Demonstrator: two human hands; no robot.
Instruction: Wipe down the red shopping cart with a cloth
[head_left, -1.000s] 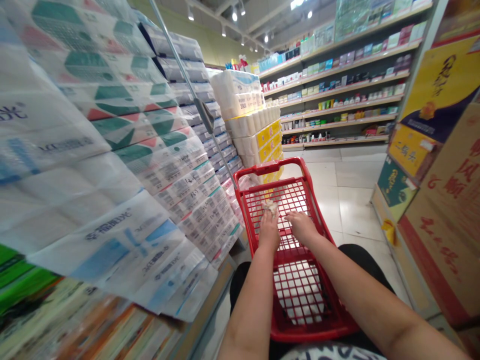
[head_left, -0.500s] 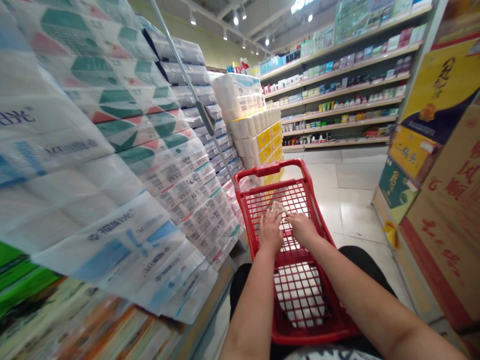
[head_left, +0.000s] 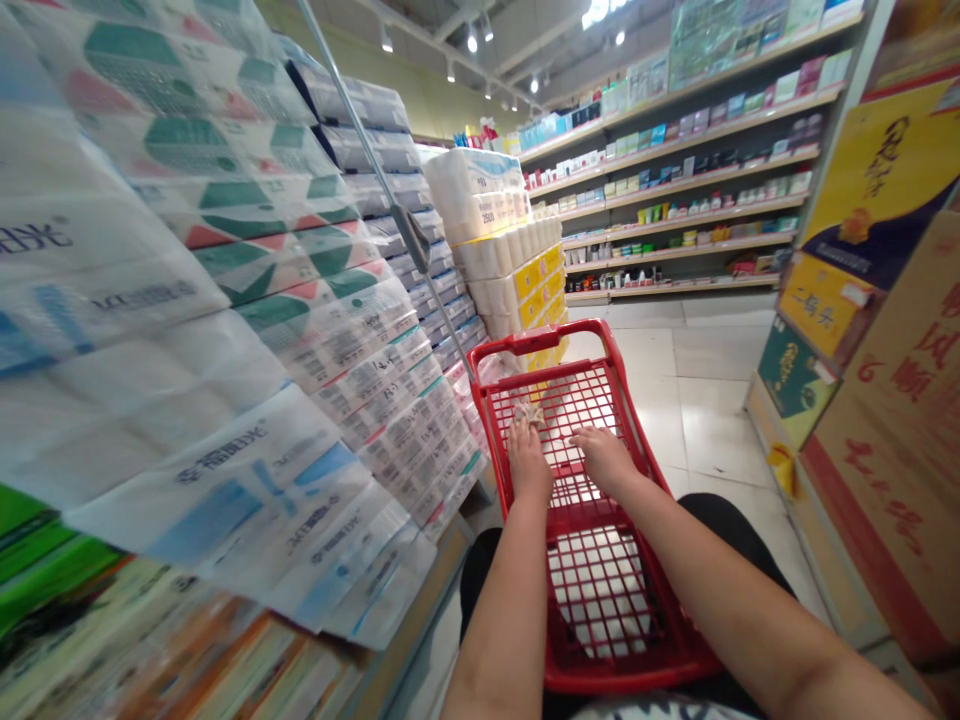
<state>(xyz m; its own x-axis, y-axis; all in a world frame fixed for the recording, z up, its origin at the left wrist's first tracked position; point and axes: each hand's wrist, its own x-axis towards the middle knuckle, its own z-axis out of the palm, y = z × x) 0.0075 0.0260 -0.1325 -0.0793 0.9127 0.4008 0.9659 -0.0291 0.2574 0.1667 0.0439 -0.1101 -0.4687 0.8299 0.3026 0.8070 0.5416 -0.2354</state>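
Note:
A red plastic shopping basket with a grid [head_left: 551, 668] sits tipped in front of me between my knees. My left hand [head_left: 531, 470] is at the left part of its upper grid, fingers closed on a small crumpled beige cloth [head_left: 529, 411] that shows past the fingertips. Just to the right, my right hand [head_left: 606, 460] rests over the same grid with its fingers stretched forward and apart from the cloth. Nothing shows in the right hand; its palm side is hidden.
Tall stacks of wrapped tissue packs [head_left: 247, 450] line the left side, with a thin metal pole [head_left: 409, 235] before them. Paper rolls [head_left: 484, 200] are piled farther along. Cardboard cartons [head_left: 900, 430] stand on the right. Stocked shelves [head_left: 675, 190] close off the back beyond the tiled floor [head_left: 705, 420].
My left hand has moved left across the grid, taking the beige cloth away from the right hand. The right hand and basket have hardly moved.

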